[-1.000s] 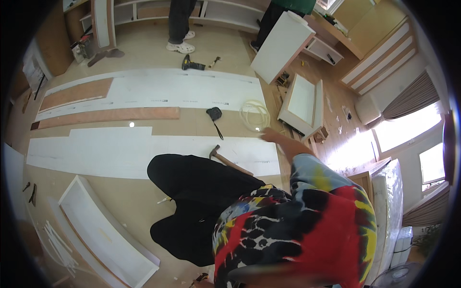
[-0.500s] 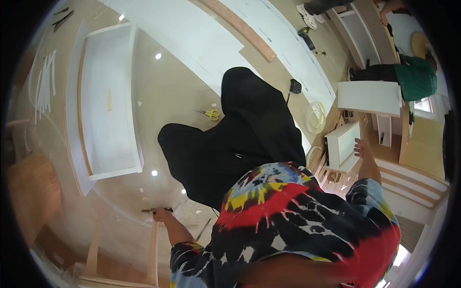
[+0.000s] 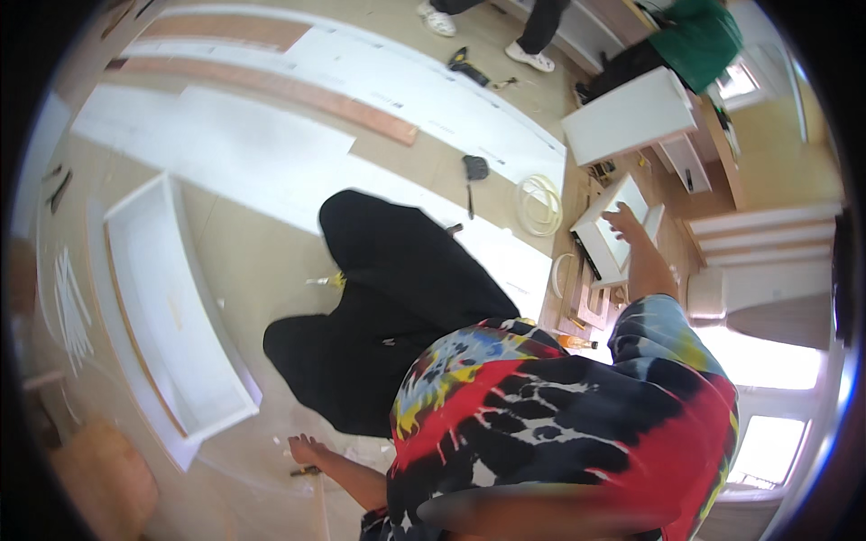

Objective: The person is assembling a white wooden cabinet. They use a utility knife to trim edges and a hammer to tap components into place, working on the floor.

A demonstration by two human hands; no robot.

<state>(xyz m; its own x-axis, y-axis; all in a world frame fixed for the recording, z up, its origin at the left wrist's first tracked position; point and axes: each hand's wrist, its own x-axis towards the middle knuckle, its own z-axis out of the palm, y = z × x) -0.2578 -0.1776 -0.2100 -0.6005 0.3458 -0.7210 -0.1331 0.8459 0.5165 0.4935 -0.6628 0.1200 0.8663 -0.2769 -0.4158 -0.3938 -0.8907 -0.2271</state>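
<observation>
My left hand (image 3: pixel 308 449) is low over the floor at the lower left, fingers apart and nothing visible in them. Just below it lies a small dark tool (image 3: pixel 307 471) with a yellowish part, too blurred to name. My right hand (image 3: pixel 621 222) reaches out to the right, its fingers spread at a small white drawer box (image 3: pixel 603 236); whether they touch it I cannot make out. Beside my black-clad knees lie yellow-handled scissors (image 3: pixel 336 281), partly hidden by the trousers. A long white open cabinet box (image 3: pixel 185 311) rests on the floor at left.
White panels (image 3: pixel 244 126) and a brown board (image 3: pixel 298 93) cover the floor ahead. A coil of pale edging strip (image 3: pixel 538 206), a black tape measure (image 3: pixel 474 169) and a cordless drill (image 3: pixel 466 68) lie there. A co-worker in green (image 3: pixel 695 41) is beyond a white cabinet (image 3: pixel 631 115).
The view has turned, shifting the surroundings. My left hand has come off the dark tool, which now lies beside it. My right arm still stretches toward the drawer box.
</observation>
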